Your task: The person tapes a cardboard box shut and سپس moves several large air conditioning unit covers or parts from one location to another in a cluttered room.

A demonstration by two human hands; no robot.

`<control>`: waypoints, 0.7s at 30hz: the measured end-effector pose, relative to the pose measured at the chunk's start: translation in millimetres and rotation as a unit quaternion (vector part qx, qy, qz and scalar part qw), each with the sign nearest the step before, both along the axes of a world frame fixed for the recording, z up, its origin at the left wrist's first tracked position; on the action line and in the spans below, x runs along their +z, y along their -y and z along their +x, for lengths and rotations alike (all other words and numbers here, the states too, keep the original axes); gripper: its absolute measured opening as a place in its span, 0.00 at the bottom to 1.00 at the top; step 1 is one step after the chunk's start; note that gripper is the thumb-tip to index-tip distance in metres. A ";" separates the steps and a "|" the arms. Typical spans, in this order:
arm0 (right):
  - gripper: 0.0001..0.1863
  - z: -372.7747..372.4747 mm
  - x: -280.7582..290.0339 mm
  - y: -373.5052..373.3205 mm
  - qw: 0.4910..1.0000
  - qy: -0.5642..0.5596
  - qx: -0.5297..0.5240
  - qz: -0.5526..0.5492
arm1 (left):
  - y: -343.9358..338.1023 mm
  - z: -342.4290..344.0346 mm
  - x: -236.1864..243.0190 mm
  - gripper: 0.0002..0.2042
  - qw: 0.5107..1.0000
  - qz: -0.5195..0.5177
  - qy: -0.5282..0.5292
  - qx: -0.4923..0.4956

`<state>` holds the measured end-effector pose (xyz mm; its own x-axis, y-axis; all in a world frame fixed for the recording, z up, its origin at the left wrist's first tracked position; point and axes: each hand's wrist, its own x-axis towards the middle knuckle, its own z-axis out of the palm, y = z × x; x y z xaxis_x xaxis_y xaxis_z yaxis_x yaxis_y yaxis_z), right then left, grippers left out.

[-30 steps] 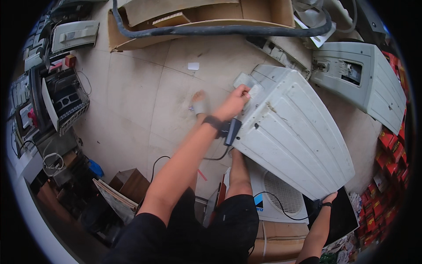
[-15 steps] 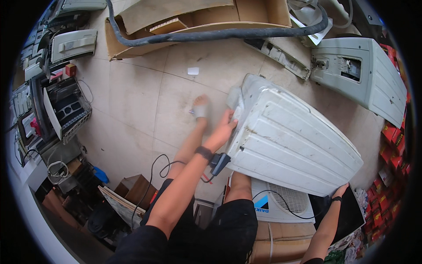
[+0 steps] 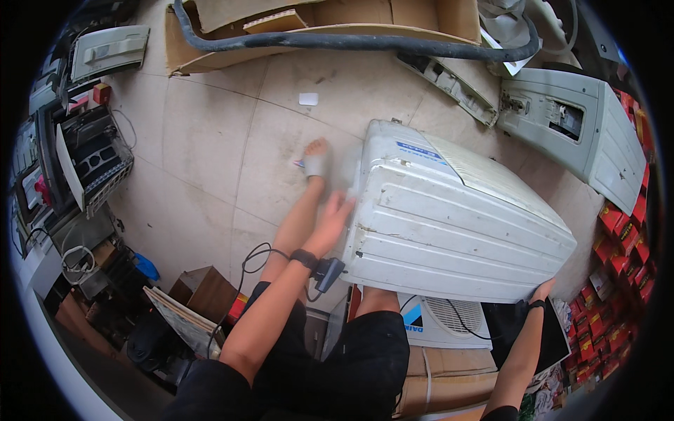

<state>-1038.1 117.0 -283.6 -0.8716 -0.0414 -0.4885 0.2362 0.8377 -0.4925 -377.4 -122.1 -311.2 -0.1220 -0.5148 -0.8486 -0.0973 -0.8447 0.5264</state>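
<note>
Head view shows us a ribbed white casing (image 3: 456,238) tilted in front of us, its lower edge overlapping a grilled unit (image 3: 449,328) in view. Our right hand (image 3: 544,289) is clamped on the casing's right corner; our left hand (image 3: 336,209) is at its left end, too blurred for us to tell whether it grips. Beyond, a black hose (image 3: 351,41) crosses a cardboard box (image 3: 421,15).

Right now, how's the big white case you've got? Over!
Left hand blurred, at case, left end. Right hand gripping lower right corner. Foot left of case.
</note>
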 end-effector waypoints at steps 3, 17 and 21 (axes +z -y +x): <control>0.35 5.2 -0.3 5.7 0.999 -0.007 -0.012 0.030 | -2.7 13.0 -5.9 0.17 1.000 -0.017 0.011 -0.012; 0.38 49.7 9.3 -4.8 0.999 0.001 -0.031 0.016 | -17.3 26.7 -3.9 0.16 0.982 -0.157 0.103 -0.004; 0.37 67.9 19.6 -7.3 0.997 0.016 -0.058 0.042 | -2.4 30.7 40.7 0.17 0.966 -0.152 0.193 -0.083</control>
